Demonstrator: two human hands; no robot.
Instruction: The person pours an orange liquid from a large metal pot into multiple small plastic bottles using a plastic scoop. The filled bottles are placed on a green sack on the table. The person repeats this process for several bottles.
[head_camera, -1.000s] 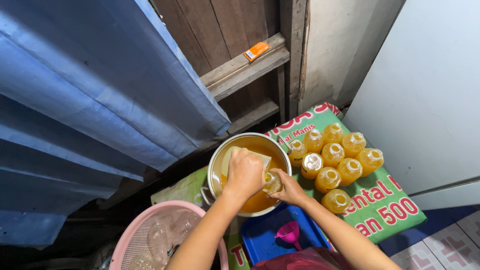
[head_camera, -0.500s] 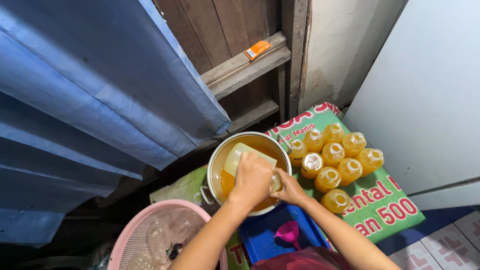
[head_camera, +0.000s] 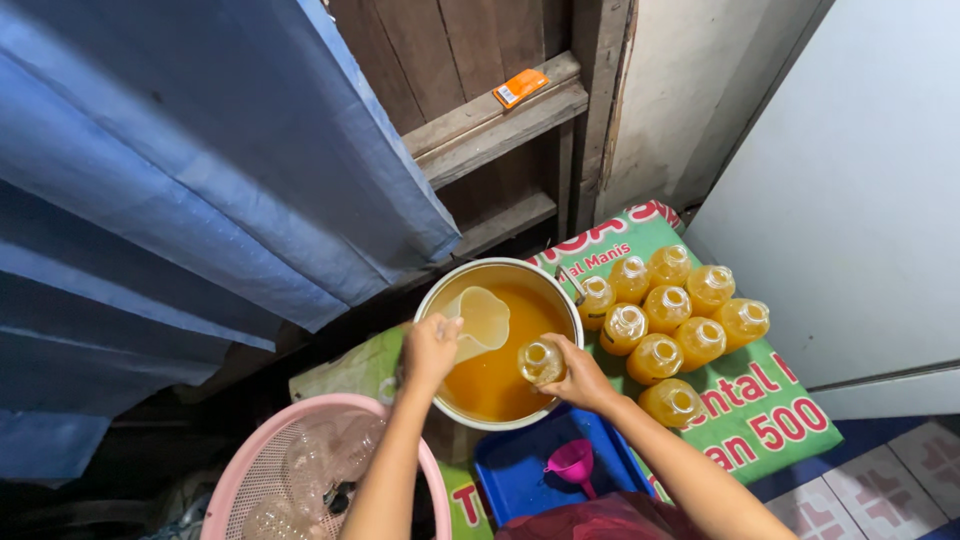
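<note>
**Head view: scoop and bottle meet over the pot**

Head camera looks down at centre frame. The left hand (head_camera: 430, 350) is closed on a pale scoop (head_camera: 478, 318), tilted in the pot (head_camera: 470, 410) of orange liquid. The right hand (head_camera: 580, 378) wraps a small bottle (head_camera: 541, 361), held over the pot so spills fall back in. Filled bottles (head_camera: 668, 320) cluster right on the green mat (head_camera: 760, 410); a pink funnel (head_camera: 572, 462) lies below. Half a second earlier the left hand covered the scoop; now its bowl shows.

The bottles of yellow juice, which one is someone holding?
The bottle in the right hand, held over the big pot of orange liquid. All the other filled bottles stand together on the green mat, untouched.
</note>
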